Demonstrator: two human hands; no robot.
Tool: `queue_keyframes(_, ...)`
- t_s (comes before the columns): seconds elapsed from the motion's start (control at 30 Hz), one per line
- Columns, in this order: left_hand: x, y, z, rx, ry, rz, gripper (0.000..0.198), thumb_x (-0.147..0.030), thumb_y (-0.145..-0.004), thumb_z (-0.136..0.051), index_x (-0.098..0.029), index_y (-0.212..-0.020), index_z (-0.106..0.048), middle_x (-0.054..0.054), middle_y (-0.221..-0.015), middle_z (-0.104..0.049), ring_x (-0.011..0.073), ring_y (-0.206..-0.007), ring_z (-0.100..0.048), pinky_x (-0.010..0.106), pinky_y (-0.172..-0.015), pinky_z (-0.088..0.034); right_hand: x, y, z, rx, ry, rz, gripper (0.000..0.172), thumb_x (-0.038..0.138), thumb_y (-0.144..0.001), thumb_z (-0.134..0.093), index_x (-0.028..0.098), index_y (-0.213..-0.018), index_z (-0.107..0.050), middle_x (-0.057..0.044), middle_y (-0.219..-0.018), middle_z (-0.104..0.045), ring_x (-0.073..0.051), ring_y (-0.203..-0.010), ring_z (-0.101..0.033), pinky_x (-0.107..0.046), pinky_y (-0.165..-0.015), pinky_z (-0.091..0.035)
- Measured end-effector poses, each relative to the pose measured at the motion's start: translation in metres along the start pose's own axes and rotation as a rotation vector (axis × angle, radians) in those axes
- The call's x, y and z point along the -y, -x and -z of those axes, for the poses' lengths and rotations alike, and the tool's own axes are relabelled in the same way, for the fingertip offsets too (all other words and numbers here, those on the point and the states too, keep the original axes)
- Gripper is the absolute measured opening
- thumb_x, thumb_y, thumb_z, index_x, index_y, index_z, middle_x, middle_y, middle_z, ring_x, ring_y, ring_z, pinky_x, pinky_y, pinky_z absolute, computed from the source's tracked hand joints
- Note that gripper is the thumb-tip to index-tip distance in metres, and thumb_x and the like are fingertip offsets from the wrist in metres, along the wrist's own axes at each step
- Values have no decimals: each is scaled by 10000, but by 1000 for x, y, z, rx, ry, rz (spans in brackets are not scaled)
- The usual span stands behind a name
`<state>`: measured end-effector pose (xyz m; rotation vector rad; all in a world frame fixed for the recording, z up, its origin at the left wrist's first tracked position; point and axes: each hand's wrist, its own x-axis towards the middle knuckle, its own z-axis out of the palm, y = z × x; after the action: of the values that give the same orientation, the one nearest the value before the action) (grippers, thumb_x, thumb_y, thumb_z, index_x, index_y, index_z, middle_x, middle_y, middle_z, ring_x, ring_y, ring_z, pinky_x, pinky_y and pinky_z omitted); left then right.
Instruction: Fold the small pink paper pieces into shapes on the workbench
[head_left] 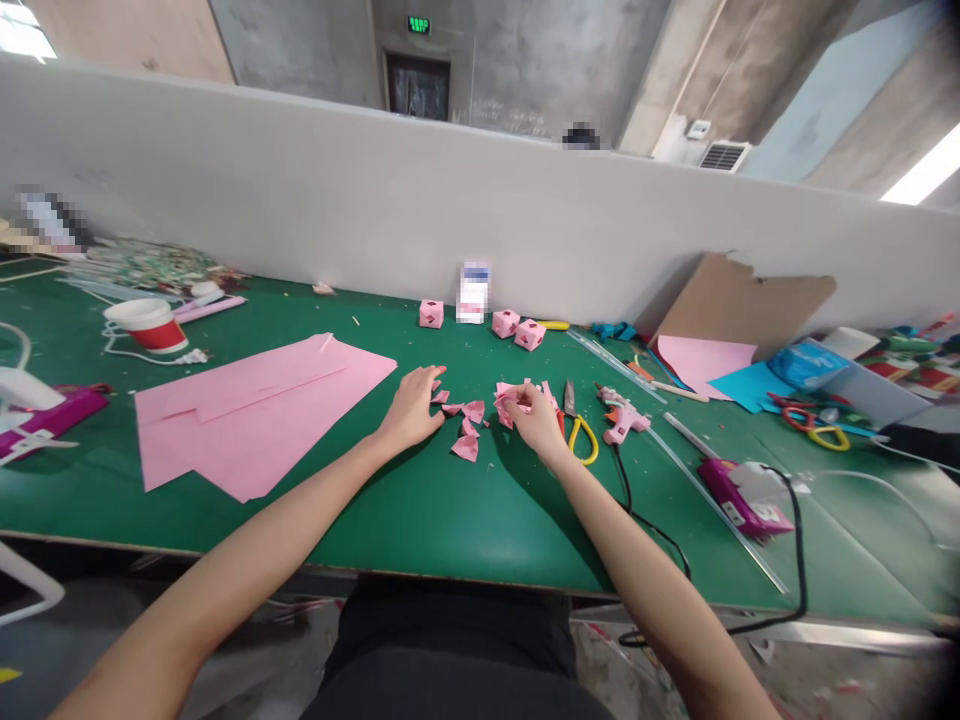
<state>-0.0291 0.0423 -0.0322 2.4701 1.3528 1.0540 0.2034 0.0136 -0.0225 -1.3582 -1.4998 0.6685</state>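
Note:
My left hand [411, 408] rests low over the green table, fingers apart, at the left edge of some small pink paper scraps [466, 447]. Closed around part of a small pile of pink paper pieces [504, 402] is my right hand [534, 418]; its fingers partly hide what they grip. Just right of that hand lie scissors [582, 438] with yellow handles, and past them a pink glue gun [625, 418] with a black cord. Left of my left hand, large pink paper sheets [255, 415] lie flat, overlapping.
Three pink paper cubes with cut-outs, one of them a cube [431, 314] standing apart, sit near the white partition [300, 190]. A red-and-white paper cup [154, 326] is at left. Clear strips, a purple power strip [742, 497] and cardboard [731, 305] occupy the right side.

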Motion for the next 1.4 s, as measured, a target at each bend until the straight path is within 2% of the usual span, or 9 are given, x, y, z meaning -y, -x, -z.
queue_keyframes(0.1, -14, 1, 11, -1, 71, -60, 544, -79, -727, -555, -206, -1252, -494, 80, -1201, -621, 272, -1163, -511, 486, -1025, -394, 1, 0, 0, -11, 1, 2, 141, 335, -784, -558, 204, -831, -581, -76, -893, -692, -222, -844, -634, -369, -781, -491)
queue_keyframes(0.2, -29, 4, 18, 130, 184, -183, 509, -109, -798, -513, -236, -1291, -489, 45, -1066, -682, 246, -1126, -515, 447, -1021, -405, 0, -1, 1, -12, 0, 16, 146, 341, -783, -556, 203, -827, -582, -78, -890, -689, -224, -844, -631, -370, -783, -486)
queue_keyframes(0.37, -33, 8, 13, 278, 109, -268, 588, -44, -765, -456, -232, -1320, -503, 45, -991, -693, 247, -1142, -515, 498, -1138, -259, 1, -1, 1, -15, 1, 28, 146, 342, -792, -552, 204, -830, -585, -73, -878, -688, -221, -835, -631, -370, -787, -487)
queue_keyframes(0.73, -24, 1, 24, 168, -8, -207, 541, 11, -746, -423, -199, -1216, -591, 65, -838, -666, 254, -983, -549, 426, -936, -433, -3, -2, 7, -28, -16, -73, 129, 325, -744, -583, 213, -804, -565, -47, -834, -675, -192, -728, -623, -348, -685, -526)
queue_keyframes(0.8, -28, 2, 28, 189, 53, -223, 558, 0, -734, -432, -212, -1232, -571, 50, -861, -678, 249, -994, -533, 419, -952, -424, -3, -1, 5, 0, -61, -117, 157, 348, -732, -601, 214, -802, -557, -40, -802, -658, -184, -684, -613, -340, -621, -537)
queue_keyframes(0.93, -37, 8, 28, 316, 138, -289, 609, -163, -739, -570, -240, -1336, -474, 74, -1149, -629, 288, -1181, -433, 436, -1030, -387, 2, 3, -1, 87, -230, -204, 204, 343, -692, -652, 221, -811, -542, -27, -822, -634, -181, -698, -620, -338, -574, -572)
queue_keyframes(1.03, -36, 10, 18, 310, 27, -311, 625, -257, -745, -612, -227, -1351, -459, 94, -1125, -610, 325, -1213, -411, 549, -1125, -227, 6, 5, -4, 120, -305, -231, 222, 334, -682, -674, 220, -825, -549, -19, -840, -625, -181, -738, -631, -348, -602, -596)
queue_keyframes(1.2, -32, 10, 4, 231, -22, -283, 501, -321, -861, -534, -190, -1340, -469, 125, -1203, -583, 321, -1238, -401, 522, -1098, -273, 12, 7, -4, 123, -251, -160, 200, 345, -722, -647, 213, -851, -571, -32, -853, -648, -177, -752, -632, -320, -609, -576)
queue_keyframes(1.4, -44, 11, 8, 124, 139, -160, 467, -413, -897, -552, -213, -1315, -501, 109, -1223, -600, 290, -1248, -429, 464, -1075, -356, 28, 14, -3, 114, -185, 46, 164, 347, -773, -609, 217, -872, -591, -30, -822, -661, -179, -761, -629, -298, -652, -517)
